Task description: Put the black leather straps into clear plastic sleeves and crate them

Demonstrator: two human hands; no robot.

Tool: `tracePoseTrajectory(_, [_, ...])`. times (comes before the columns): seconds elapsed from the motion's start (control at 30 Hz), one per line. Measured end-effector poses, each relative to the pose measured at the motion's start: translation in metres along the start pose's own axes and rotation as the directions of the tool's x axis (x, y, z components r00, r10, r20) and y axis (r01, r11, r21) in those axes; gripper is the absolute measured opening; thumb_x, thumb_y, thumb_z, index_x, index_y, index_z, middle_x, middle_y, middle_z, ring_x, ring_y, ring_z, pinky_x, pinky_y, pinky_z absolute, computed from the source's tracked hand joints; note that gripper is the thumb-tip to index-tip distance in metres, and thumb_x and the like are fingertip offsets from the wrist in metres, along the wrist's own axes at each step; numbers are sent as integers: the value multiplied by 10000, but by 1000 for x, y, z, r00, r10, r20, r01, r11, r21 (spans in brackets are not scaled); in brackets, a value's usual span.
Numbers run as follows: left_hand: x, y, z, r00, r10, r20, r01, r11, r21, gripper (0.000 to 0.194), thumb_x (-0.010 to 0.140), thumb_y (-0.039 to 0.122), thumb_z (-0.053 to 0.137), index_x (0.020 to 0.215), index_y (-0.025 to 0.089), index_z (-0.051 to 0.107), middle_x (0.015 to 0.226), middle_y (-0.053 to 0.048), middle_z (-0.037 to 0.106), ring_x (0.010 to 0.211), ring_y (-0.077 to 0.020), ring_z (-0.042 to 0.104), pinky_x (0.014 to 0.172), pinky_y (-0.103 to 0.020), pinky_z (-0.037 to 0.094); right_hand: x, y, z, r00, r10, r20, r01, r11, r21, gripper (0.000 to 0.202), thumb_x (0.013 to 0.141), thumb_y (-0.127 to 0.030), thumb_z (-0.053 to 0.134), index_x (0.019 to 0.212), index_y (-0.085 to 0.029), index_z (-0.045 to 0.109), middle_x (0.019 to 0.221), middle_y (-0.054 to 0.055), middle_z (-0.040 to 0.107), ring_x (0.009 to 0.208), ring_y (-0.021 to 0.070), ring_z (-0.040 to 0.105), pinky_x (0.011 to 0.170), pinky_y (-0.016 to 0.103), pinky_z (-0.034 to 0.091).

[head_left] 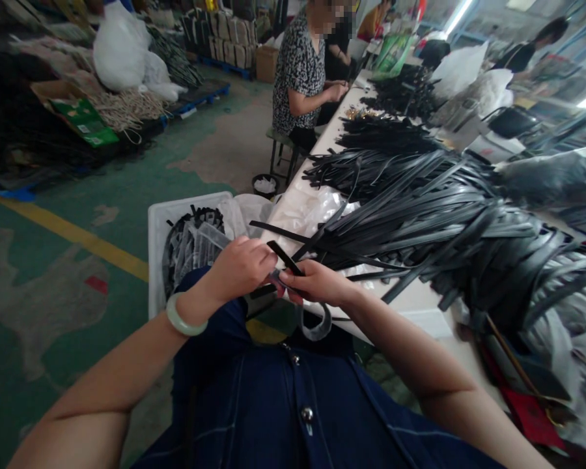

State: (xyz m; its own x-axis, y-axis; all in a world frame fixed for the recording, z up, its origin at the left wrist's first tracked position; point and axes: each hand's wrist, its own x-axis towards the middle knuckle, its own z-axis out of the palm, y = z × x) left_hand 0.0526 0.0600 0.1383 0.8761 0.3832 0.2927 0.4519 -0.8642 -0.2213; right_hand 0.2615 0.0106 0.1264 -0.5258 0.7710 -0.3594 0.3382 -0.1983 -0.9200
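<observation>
Just above my lap, both hands are close together at the table's near edge. My right hand (310,281) pinches a black strap (286,258) between thumb and fingers, the strap's end pointing up and left. Beside it, my left hand (247,266) has its fingers curled inward; what they grip is too small to make out. Below my right hand hangs a loop of clear film (317,324). A large heap of long black straps (420,202) covers the white table (295,195) to the right.
A white bin (156,260) holding black straps in clear wrapping stands left of my hands. Further up, a person (300,78) sits on a stool at the table's left side, with a small black bucket (265,185) nearby. Pallets with goods stand at the back left.
</observation>
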Motion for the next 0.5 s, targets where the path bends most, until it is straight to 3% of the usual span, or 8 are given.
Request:
tracePoseTrajectory(0.13, [-41,-18,14,969,-233,80,234,972,-4,387,924,502,463,820,155,599,760,-87,641,736,-246,612,617,-340,412,-5,-3,-8,988,24,-152,-24,1000,2,444,847,-533,595,800,-103,698,477,-57,430,423,51,308,410,199,202])
tracePoseTrajectory(0.2, [-54,-18,18,948,-288,134,296,954,-40,456,904,580,452,883,151,605,797,-86,653,759,-241,631,613,-323,424,-4,-7,-9,982,47,-182,-52,998,-23,426,830,-516,616,792,-102,708,478,-53,431,429,55,312,411,207,197])
tracePoseTrajectory(0.37, [-49,-2,12,947,-204,248,227,971,-67,603,862,672,398,1193,188,540,900,-71,655,726,-230,645,548,-296,426,6,-18,1,985,23,-171,-34,997,-64,394,817,-483,624,768,-102,714,457,-61,398,428,59,284,409,220,176])
tracePoseTrajectory(0.5, [-39,8,11,958,-143,249,180,975,-131,575,886,634,386,1188,165,527,904,-83,654,766,-226,654,585,-291,462,13,-17,11,988,11,-153,-21,998,-64,369,828,-450,611,746,-99,694,476,-60,409,442,55,294,416,213,186])
